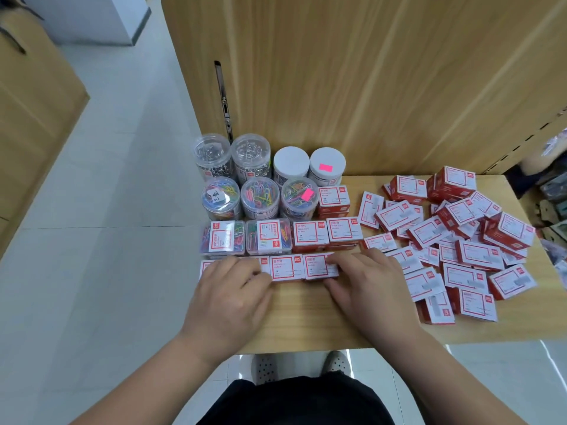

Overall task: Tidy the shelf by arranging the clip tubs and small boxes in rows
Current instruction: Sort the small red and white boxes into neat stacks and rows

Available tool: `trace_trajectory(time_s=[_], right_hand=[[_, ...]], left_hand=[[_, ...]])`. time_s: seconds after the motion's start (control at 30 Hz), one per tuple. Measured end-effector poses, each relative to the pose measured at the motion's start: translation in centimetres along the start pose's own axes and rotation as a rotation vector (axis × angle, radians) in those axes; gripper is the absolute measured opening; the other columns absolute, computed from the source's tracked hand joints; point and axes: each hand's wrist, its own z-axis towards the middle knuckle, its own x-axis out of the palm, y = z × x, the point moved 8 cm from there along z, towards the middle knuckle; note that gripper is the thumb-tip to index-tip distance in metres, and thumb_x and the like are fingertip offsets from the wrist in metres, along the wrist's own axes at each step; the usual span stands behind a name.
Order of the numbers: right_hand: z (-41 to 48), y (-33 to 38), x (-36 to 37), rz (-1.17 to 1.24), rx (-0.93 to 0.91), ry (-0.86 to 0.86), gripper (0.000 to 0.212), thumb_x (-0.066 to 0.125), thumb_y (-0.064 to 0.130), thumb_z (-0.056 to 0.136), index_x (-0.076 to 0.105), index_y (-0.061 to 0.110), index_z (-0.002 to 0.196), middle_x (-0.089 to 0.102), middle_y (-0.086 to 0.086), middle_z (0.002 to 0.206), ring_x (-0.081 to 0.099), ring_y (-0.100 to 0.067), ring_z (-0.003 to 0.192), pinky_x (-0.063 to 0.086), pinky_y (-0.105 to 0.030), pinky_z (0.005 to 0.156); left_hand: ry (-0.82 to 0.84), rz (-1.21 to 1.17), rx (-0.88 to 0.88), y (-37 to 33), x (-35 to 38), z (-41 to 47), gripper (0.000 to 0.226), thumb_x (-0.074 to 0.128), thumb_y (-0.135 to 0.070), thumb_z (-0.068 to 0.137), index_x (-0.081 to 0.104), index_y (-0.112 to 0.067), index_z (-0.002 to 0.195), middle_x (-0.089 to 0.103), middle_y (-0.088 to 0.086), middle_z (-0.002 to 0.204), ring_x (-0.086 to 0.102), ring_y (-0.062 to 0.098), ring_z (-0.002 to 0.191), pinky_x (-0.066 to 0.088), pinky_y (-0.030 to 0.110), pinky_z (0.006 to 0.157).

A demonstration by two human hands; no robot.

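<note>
Squaring the near row (287, 268) of small boxes, a person works at the front of the wooden shelf (306, 317). The left hand (233, 283) lies flat, fingers spread over the row's left end. The right hand (365, 280) covers the right end, fingers fairly straight on top and thumb along the near face. Neither seems to lift anything.

The step looks best done by pressing both ends inward evenly, closing gaps between boxes while keeping the line parallel to the row behind. A light touch should stop any box tipping.

Just beyond sit two clear flat boxes (222, 242) of coloured clips beside red boxes (310, 237). Farther back are the coloured-clip tubs (260, 197), then the far tubs (251, 156) against the wooden panel (368, 72). The loose heap (460, 240) on the right is still unsorted, so much of the job likely remains.
</note>
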Motion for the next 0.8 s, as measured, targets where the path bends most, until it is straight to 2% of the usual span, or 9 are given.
trace_trajectory(time_s=[0.1, 0.2, 0.37, 0.57, 0.8], right_hand=[[0.1, -0.1, 0.4, 0.03, 0.021, 0.017, 0.034, 0.075, 0.044, 0.07, 0.064, 0.028, 0.098, 0.07, 0.007, 0.088, 0.06, -0.026, 0.085, 0.048, -0.041, 0.071], [0.3, 0.0, 0.7, 0.049, 0.043, 0.036, 0.038, 0.07, 0.054, 0.07, 0.06, 0.028, 0.096, 0.068, 0.006, 0.086, 0.059, -0.026, 0.084, 0.048, -0.041, 0.07], [0.7, 0.1, 0.9, 0.038, 0.059, 0.052, 0.039, 0.073, 0.054, 0.069, 0.059, 0.028, 0.094, 0.068, 0.005, 0.086, 0.06, -0.027, 0.084, 0.048, -0.041, 0.068], [0.5, 0.1, 1.0, 0.034, 0.072, 0.061, 0.039, 0.072, 0.054, 0.071, 0.058, 0.028, 0.096, 0.068, 0.005, 0.088, 0.06, -0.026, 0.085, 0.048, -0.042, 0.07], [0.1, -0.4, 0.3, 0.026, 0.084, 0.018, 0.038, 0.08, 0.047, 0.067, 0.06, 0.025, 0.092, 0.067, 0.006, 0.083, 0.06, -0.026, 0.078, 0.047, -0.038, 0.065]], left_hand=[[-0.033, 0.025, -0.136, 2.7, -1.5, -1.5, 0.024, 0.076, -0.031, 0.078, 0.065, -0.01, 0.073, 0.058, 0.005, 0.078, 0.054, 0.03, 0.069, 0.043, 0.041, 0.06], [-0.047, 0.045, -0.26, 4.8, -2.2, -2.6, 0.033, 0.077, -0.039, 0.074, 0.062, -0.01, 0.072, 0.055, 0.005, 0.079, 0.053, 0.029, 0.07, 0.043, 0.038, 0.059], [-0.107, -0.003, -0.449, 6.6, -2.6, -3.5, 0.038, 0.084, -0.039, 0.067, 0.061, -0.01, 0.073, 0.054, 0.002, 0.085, 0.054, 0.022, 0.067, 0.045, 0.03, 0.054], [-0.107, -0.043, -0.402, 6.4, -2.2, -3.2, 0.044, 0.089, -0.031, 0.064, 0.05, -0.009, 0.064, 0.051, 0.0, 0.079, 0.05, 0.018, 0.062, 0.043, 0.028, 0.051], [-0.112, -0.057, -0.374, 6.1, -1.7, -3.1, 0.046, 0.088, -0.032, 0.064, 0.048, -0.01, 0.064, 0.05, -0.001, 0.078, 0.047, 0.016, 0.062, 0.039, 0.024, 0.053]])
